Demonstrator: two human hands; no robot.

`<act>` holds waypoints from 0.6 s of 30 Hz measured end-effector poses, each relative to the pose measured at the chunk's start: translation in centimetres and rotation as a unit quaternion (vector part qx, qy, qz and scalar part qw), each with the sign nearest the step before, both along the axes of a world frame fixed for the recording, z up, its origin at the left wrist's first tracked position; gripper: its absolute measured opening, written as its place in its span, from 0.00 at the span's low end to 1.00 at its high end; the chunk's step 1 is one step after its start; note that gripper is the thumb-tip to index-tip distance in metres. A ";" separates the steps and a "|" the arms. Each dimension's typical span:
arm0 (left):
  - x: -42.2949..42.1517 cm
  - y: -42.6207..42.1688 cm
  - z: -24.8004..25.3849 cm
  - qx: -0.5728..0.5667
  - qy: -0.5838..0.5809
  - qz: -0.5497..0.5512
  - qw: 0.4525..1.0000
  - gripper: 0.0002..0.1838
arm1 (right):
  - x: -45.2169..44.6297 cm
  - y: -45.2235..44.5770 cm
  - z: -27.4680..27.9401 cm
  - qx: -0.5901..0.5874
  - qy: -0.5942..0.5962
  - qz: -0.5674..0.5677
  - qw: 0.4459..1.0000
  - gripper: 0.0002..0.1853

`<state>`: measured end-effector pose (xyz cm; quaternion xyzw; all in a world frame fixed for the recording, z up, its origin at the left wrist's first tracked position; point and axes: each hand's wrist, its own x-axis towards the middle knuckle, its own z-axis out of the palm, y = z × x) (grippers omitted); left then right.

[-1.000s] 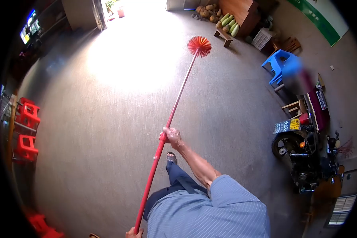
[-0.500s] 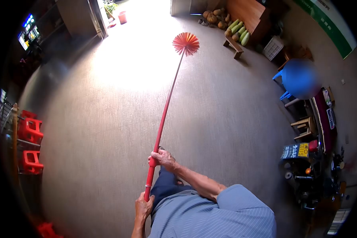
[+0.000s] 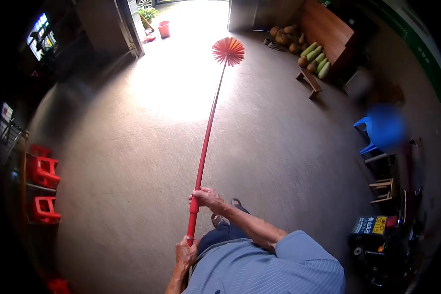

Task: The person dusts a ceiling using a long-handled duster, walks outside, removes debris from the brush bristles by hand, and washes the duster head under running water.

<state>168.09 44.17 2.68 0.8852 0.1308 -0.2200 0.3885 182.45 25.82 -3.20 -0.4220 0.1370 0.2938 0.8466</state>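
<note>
A long-handled cobweb brush (image 3: 208, 132) slants away from me, its round head of red-orange bristles (image 3: 228, 51) in front of the bright doorway. My left hand (image 3: 185, 252) is closed round the lower end of its red pole. Higher up, just above the thick red collar (image 3: 194, 205), my right hand (image 3: 208, 198) wraps the pole too. Whether the bristles touch the floor or hang above it I cannot tell.
Red plastic stools (image 3: 46, 209) stand at the left. On the right are a small wooden bench (image 3: 309, 83), several gourds (image 3: 314, 56), a blue stool (image 3: 384, 128) and a motorbike with a yellow plate (image 3: 379, 225). A red bucket (image 3: 163, 29) stands by the doorway.
The view has shifted, so the bench, gourds and stools sit lower and farther right. My feet now show in sandals below the pole. Both hands keep their hold on the brush.
</note>
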 end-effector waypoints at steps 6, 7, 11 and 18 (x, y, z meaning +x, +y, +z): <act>8.6 -1.1 0.8 0.077 -0.024 -0.007 0.997 0.15 | 18.3 -4.3 -1.3 -0.061 -0.017 -0.068 0.996 0.14; 9.8 -1.3 0.8 0.100 -0.031 -0.012 0.994 0.15 | 21.6 -5.4 -1.4 -0.072 -0.024 -0.079 0.994 0.14; 15.4 -1.7 0.9 0.106 0.030 -0.015 0.994 0.16 | 34.6 -9.6 -1.8 -0.092 -0.020 -0.114 0.989 0.15; 24.6 -4.7 2.8 0.037 0.130 0.069 0.988 0.21 | 43.5 -10.5 -2.0 -0.093 0.016 -0.003 0.996 0.16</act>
